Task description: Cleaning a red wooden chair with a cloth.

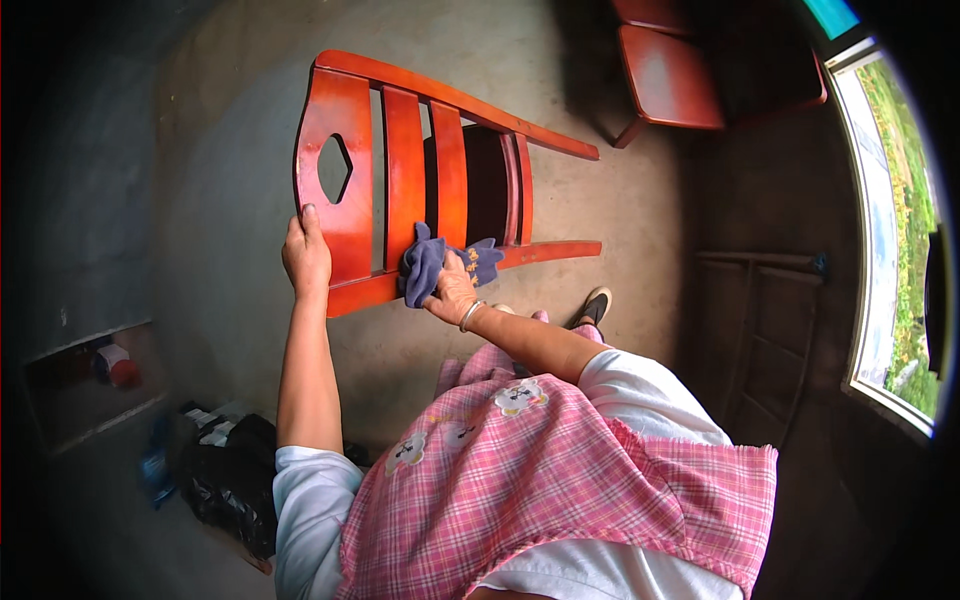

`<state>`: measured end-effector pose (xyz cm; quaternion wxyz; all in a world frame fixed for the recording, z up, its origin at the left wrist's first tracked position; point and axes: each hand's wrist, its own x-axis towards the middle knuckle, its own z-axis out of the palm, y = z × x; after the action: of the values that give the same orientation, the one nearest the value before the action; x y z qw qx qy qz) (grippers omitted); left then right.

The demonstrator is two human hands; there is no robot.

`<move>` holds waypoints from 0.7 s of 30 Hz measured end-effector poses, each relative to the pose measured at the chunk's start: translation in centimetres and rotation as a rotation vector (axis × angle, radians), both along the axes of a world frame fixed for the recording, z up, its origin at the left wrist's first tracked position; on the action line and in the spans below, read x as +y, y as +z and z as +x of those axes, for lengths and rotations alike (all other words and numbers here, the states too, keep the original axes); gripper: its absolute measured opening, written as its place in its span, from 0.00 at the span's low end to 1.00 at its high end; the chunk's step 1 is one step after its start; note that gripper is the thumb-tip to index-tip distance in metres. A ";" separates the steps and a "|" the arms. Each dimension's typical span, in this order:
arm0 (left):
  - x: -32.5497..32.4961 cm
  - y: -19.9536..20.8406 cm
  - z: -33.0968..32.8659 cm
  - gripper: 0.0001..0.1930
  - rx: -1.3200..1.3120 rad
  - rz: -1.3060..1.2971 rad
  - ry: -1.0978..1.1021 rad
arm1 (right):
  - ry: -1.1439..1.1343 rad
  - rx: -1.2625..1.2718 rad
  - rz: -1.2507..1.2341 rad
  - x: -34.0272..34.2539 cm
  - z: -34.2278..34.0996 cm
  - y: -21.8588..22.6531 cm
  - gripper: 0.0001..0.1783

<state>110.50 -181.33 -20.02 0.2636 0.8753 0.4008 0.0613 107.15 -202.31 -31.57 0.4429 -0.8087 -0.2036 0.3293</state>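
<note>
Left hand [308,255] gripped red chair [406,170] by its backrest edge; right hand [456,290] clutched purple cloth [424,268] against its near side.

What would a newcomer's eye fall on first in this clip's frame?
Probably the glossy red-brown chair, its slatted back stretching across the upper middle, with the left hand holding its left end. Next, the dark blue cloth under the right hand, on the chair's near side rail. Then the pink checked apron filling the lower middle and the bright window at the far right.
</note>
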 end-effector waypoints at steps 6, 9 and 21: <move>0.0 0.6 0.2 0.26 -0.080 -0.046 0.050 | 0.056 -0.097 -0.031 -4.2 1.1 -4.4 0.27; -0.4 0.9 1.5 0.27 -0.071 -0.096 0.098 | -0.114 -0.016 -0.117 -6.2 2.5 -10.2 0.23; 0.8 1.9 3.1 0.29 0.054 -0.121 0.176 | -0.187 0.167 0.462 -0.6 13.2 -1.1 0.23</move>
<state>113.63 -180.57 -18.13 0.2986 0.8206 0.4859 0.0361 120.34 -202.92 -32.70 0.6597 -0.6713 -0.1604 0.2974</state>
